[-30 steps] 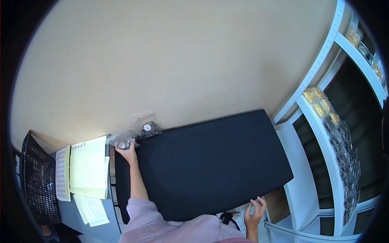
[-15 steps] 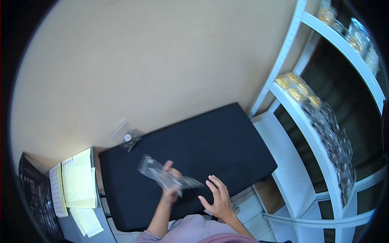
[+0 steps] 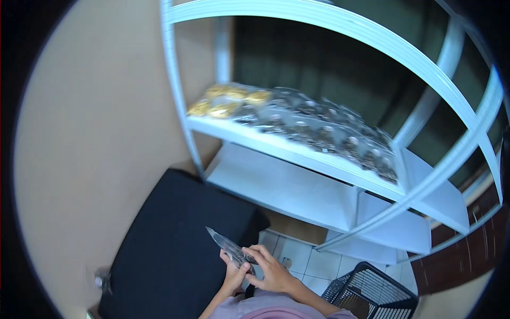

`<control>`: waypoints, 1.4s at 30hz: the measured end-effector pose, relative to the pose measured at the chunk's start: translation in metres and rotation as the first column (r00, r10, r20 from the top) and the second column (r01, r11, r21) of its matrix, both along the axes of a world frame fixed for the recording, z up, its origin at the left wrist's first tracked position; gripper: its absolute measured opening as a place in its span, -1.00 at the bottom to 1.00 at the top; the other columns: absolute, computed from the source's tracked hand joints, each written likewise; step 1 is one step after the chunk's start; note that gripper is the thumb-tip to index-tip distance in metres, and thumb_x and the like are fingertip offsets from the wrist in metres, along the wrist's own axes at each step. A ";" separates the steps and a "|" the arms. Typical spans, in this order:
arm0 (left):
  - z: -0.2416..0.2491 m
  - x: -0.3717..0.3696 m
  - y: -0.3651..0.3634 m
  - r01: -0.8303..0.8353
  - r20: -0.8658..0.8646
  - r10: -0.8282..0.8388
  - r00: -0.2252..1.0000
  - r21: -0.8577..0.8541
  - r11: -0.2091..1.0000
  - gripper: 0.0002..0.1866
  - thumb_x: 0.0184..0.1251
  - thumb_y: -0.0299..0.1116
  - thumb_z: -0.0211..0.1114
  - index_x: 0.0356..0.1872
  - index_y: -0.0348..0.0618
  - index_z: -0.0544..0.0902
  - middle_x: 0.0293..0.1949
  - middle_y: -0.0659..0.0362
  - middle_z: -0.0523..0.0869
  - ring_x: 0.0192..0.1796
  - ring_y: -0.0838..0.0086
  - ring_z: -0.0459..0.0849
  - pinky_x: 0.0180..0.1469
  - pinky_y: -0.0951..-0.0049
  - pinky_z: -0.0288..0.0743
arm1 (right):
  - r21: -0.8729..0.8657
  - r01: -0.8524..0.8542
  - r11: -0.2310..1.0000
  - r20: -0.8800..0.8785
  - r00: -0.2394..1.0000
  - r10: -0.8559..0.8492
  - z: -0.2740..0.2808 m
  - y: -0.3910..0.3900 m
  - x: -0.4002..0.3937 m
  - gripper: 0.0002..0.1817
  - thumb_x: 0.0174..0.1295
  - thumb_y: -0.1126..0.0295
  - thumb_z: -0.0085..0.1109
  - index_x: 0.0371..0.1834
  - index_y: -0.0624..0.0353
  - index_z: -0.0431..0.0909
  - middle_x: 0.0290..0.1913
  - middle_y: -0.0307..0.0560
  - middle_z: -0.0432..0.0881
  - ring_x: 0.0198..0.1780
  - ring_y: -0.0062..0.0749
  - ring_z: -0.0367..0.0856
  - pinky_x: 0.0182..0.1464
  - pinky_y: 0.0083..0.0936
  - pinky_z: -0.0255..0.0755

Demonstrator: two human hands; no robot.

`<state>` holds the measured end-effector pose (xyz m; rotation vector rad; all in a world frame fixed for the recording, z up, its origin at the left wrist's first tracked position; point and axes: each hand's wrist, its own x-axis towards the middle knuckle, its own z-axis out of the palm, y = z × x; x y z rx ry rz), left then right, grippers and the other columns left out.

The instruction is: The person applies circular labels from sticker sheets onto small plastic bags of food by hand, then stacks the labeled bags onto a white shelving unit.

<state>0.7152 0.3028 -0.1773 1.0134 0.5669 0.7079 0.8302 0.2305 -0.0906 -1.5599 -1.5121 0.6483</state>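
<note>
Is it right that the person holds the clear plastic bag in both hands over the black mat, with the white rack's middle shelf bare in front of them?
Not quite. The head view shows both the left hand and the right hand on the clear plastic bag by the black mat, but the middle shelf of the white rack is not bare: it carries a row of filled packets.

Clear plastic bag (image 3: 229, 249) of small dark parts, tilted, pinched above the black mat's edge.
</note>
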 end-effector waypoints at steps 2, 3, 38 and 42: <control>0.003 0.030 0.000 0.044 0.011 -0.044 0.999 -0.014 0.999 0.14 -0.16 0.19 0.30 0.20 0.00 -0.37 0.04 0.10 0.19 0.11 0.37 0.28 0.10 0.34 0.24 | -0.030 0.063 0.998 0.003 0.998 -0.063 0.002 -0.007 0.022 -0.40 0.03 0.30 0.15 0.13 0.30 0.19 0.05 0.16 0.29 0.09 -0.05 0.35 0.07 -0.34 0.25; 0.002 0.045 -0.001 0.034 0.020 -0.033 0.999 -0.037 0.999 0.16 -0.25 0.32 0.27 0.20 0.07 -0.34 0.06 0.10 0.20 0.15 0.34 0.24 0.16 0.27 0.19 | -0.021 0.102 0.995 0.006 0.995 -0.102 0.001 -0.010 0.037 -0.40 0.03 0.30 0.15 0.13 0.30 0.19 0.05 0.16 0.29 0.09 -0.05 0.35 0.07 -0.34 0.25; 0.154 0.631 -0.022 0.405 -0.582 -0.329 0.743 0.784 -0.471 -0.63 0.02 -0.30 0.05 -0.12 -0.22 0.50 -0.12 -0.10 0.54 -0.04 0.13 0.50 0.12 0.24 0.25 | -0.185 0.915 0.357 -0.847 0.036 -0.531 0.060 -0.107 0.541 -0.65 -0.14 0.08 0.21 -0.31 0.00 0.47 -0.42 -0.29 0.52 -0.49 -0.55 0.48 -0.53 -0.68 0.36; 0.161 0.639 -0.023 0.598 -0.791 -0.136 0.596 0.551 -0.582 -0.56 0.01 -0.16 0.08 -0.06 -0.14 0.50 -0.06 -0.15 0.50 0.07 0.17 0.43 0.21 0.19 0.12 | -0.228 0.961 0.159 -0.747 -0.068 -0.662 0.037 -0.101 0.558 -0.62 -0.15 0.11 0.23 -0.27 0.04 0.48 -0.38 -0.25 0.55 -0.43 -0.46 0.55 -0.51 -0.60 0.44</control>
